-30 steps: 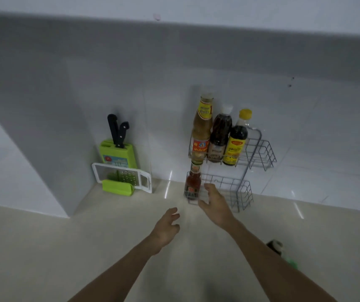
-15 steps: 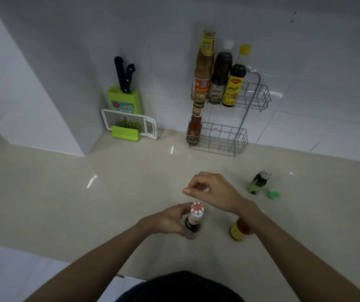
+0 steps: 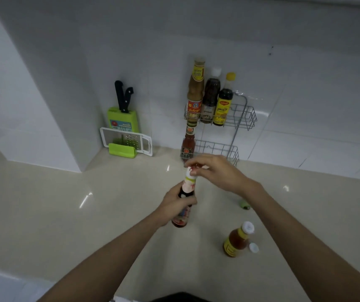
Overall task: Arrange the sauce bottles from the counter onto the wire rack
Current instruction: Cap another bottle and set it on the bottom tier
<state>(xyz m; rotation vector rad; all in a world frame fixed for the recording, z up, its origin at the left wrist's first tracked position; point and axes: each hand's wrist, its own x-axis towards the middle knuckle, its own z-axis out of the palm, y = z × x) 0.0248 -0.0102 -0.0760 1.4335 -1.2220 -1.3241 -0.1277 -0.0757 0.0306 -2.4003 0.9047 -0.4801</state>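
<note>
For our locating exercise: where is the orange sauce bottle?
Head view, lower right: the orange sauce bottle stands on the counter beside a loose white cap.

Six sauce bottles (image 3: 238, 240) showed: four on one wire rack (image 3: 248, 118) at one o'clock, one held, one at five o'clock. Two knives (image 3: 120, 94) stood at ten o'clock.

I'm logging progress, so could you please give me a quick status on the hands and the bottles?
Left hand grips bottle, right hand pinches its cap. Rack holds four. Second bottle on counter, loose cap beside it.
</note>
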